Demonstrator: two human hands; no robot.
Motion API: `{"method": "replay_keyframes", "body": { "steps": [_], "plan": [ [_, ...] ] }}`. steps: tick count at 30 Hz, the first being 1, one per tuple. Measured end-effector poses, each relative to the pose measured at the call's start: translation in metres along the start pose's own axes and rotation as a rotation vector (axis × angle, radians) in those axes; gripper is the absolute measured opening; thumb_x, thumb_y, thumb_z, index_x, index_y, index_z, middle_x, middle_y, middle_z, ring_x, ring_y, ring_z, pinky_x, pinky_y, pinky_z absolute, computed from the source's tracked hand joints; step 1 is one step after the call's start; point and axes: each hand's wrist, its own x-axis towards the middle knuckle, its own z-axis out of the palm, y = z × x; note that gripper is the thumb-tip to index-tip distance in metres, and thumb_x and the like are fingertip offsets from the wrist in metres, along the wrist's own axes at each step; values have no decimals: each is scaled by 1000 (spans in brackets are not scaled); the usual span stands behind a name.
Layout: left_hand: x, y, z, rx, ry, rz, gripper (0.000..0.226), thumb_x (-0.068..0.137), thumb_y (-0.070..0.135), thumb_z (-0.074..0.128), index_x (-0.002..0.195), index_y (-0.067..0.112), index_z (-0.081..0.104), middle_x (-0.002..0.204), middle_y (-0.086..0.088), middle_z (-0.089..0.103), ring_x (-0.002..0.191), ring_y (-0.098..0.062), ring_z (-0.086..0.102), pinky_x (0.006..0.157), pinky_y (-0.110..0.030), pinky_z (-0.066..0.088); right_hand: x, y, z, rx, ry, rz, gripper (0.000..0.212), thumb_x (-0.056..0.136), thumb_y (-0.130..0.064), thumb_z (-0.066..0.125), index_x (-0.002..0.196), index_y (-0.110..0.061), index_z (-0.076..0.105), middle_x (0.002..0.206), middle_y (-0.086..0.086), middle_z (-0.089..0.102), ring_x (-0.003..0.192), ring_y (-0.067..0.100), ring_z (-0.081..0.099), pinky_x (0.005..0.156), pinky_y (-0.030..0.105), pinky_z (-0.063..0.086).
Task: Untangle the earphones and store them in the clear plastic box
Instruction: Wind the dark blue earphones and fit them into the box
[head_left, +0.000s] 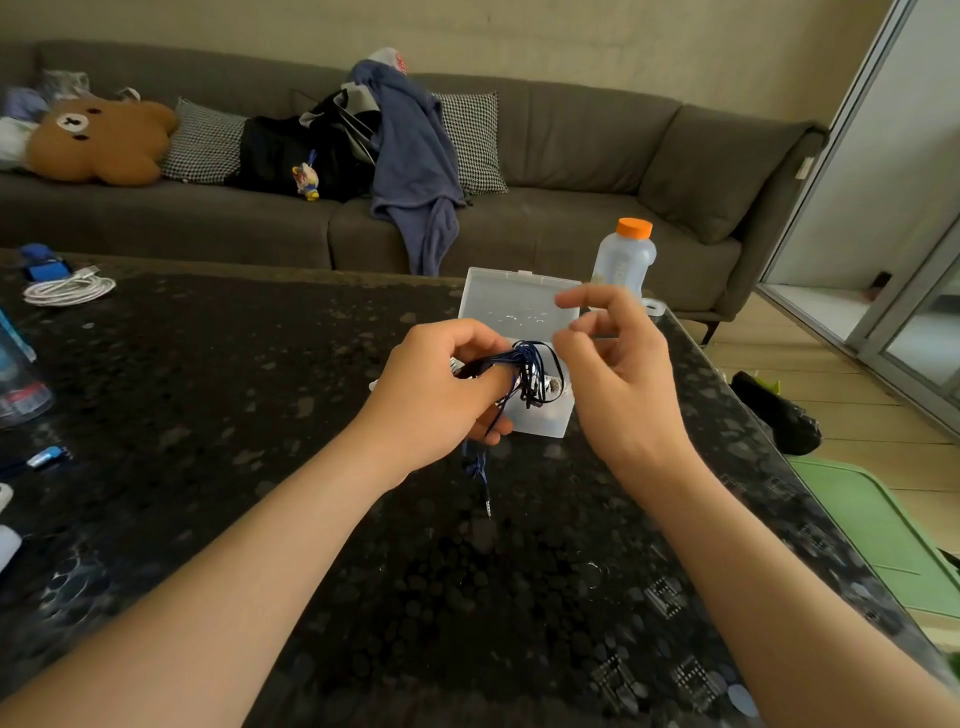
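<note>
dark speckled stone makes up the table (260, 364), seen from the person's own head. at the far left lies a coil of white cable (67, 288).

near the middle, the left hand (441, 395) is raised just above the table. its fingers are curled tight round a bunch of earphones (530, 371), with the thumb pressed over the strands. the step in hand appears to be the untangling itself, and nothing is stored yet. the next move probably calls for finding a free end or the outermost loop and drawing it out slowly. a hard tug on cord this thin would likely tighten the snarl.

the cord is thin and dark blue. it is gathered in many loose loops that cross one another and bulge out to the right of the fist. a silvery earbud (554, 387) shows among them. one tail hangs below the hand and ends in a small metal plug (487, 506).

just behind the bundle sits the clear plastic box (543, 423), shallow and frosted, with its lid thrown back toward the sofa. the earphones are held in front of it, not inside.

just beside the loops is the right hand (621, 374), fingers half curled and forefinger lifted. its thumb is at the outer loop, but blur hides whether it pinches a strand, so i cannot tell.

further right stands a plastic bottle (626, 257) with an orange cap.
</note>
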Motion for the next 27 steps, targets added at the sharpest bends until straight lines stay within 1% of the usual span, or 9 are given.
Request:
{"method": "replay_keyframes", "body": {
  "steps": [3, 5, 8, 11, 15, 17, 19, 22, 27],
  "plan": [
    [0, 2, 0, -58, -30, -35, 16, 105, 12, 64, 117, 17, 72, 107, -6, 72, 76, -23, 80, 67, -34, 66, -2, 0, 2, -52, -108, -26, 24, 97, -16, 67, 113, -31, 74, 95, -6, 72, 84, 10, 70, 74, 32, 61],
    [0, 4, -2, -123, -57, -83, 18, 107, 12, 59, 119, 15, 72, 107, -9, 76, 83, -23, 81, 73, -37, 67, -3, 1, 3, -74, -132, 6, 21, 99, -15, 68, 115, -26, 76, 97, -8, 76, 89, 12, 75, 79, 33, 65],
    [3, 5, -7, -248, -76, -163, 26, 109, 9, 49, 120, 11, 73, 107, -13, 79, 90, -28, 81, 82, -43, 66, -3, 2, 2, -11, -133, 38, 19, 99, -11, 71, 115, -20, 77, 98, -6, 79, 90, 10, 76, 80, 27, 63],
    [5, 4, -10, -349, -103, -192, 23, 107, 17, 56, 119, 9, 74, 110, -13, 79, 94, -30, 80, 87, -44, 64, -2, 0, 0, 75, -112, 66, 18, 97, -8, 75, 113, -17, 78, 94, -4, 80, 87, 10, 77, 76, 22, 60],
    [6, 0, -8, -360, -84, -207, 17, 105, 20, 64, 116, 14, 76, 103, -5, 80, 85, -20, 76, 84, -40, 65, -2, 0, -1, 142, -123, 98, 17, 97, -11, 76, 112, -19, 75, 95, 4, 80, 91, 18, 78, 87, 35, 63],
    [8, -1, -8, -391, -48, -225, 16, 105, 14, 64, 118, 15, 74, 103, -7, 79, 82, -19, 73, 85, -42, 65, -1, 0, -1, 173, -132, 107, 18, 98, -8, 73, 113, -18, 72, 94, 7, 79, 91, 18, 77, 87, 34, 62],
    [9, -1, -9, -388, 3, -221, 19, 103, 7, 65, 120, 13, 70, 106, -11, 77, 80, -20, 73, 84, -45, 66, -2, 0, -1, 213, -147, 127, 20, 102, -5, 67, 117, -17, 66, 89, 6, 75, 86, 17, 74, 81, 30, 60],
    [9, -2, -10, -333, 36, -172, 18, 101, 1, 65, 117, 10, 67, 103, -13, 75, 80, -20, 72, 80, -43, 67, -2, 0, -2, 344, -177, 180, 20, 106, 0, 55, 121, -13, 57, 86, 2, 74, 93, 25, 76, 80, 29, 60],
    [9, -5, -11, -191, 70, -157, 20, 100, -1, 63, 110, 15, 71, 100, -7, 76, 76, -14, 71, 70, -33, 63, 1, -4, -3, 631, -158, 336, 24, 106, 2, 49, 108, -17, 63, 87, 5, 72, 92, 27, 69, 84, 36, 56]
  ]
}}
